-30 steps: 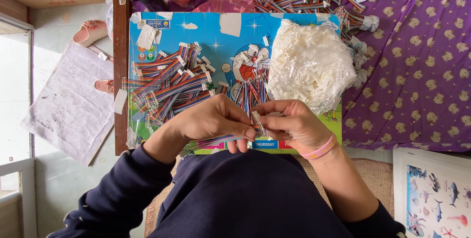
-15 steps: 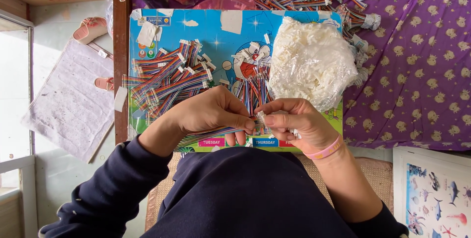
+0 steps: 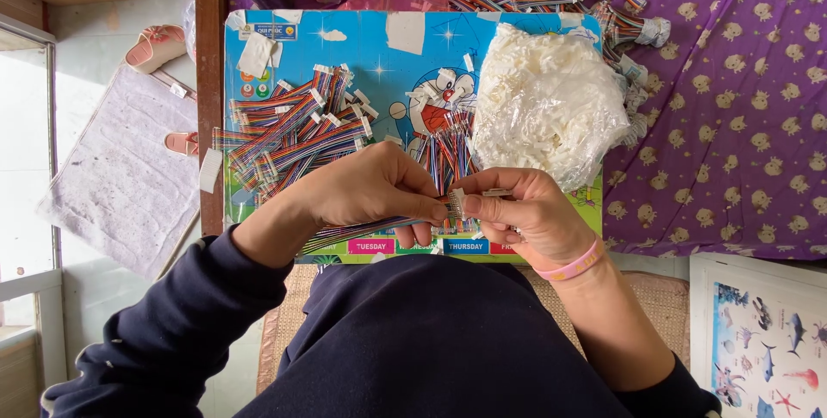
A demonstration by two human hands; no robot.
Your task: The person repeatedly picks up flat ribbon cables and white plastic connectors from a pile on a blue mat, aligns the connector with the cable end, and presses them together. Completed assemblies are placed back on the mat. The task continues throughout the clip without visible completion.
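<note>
Left hand [image 3: 370,190]: grip pinched on ribbon cable [image 3: 370,229]. Right hand [image 3: 530,211]: grip clamped on white connector [image 3: 457,203] at cable's end. Beyond both: cable pile [image 3: 289,130], connector bag [image 3: 547,104], blue board [image 3: 396,48].

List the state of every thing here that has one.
Left hand: pinching a rainbow ribbon cable.
Right hand: gripping the white connector at the cable's end.
Plastic bag of white connectors: open, heaped.
Finished cables: piled loose on the blue board.
</note>
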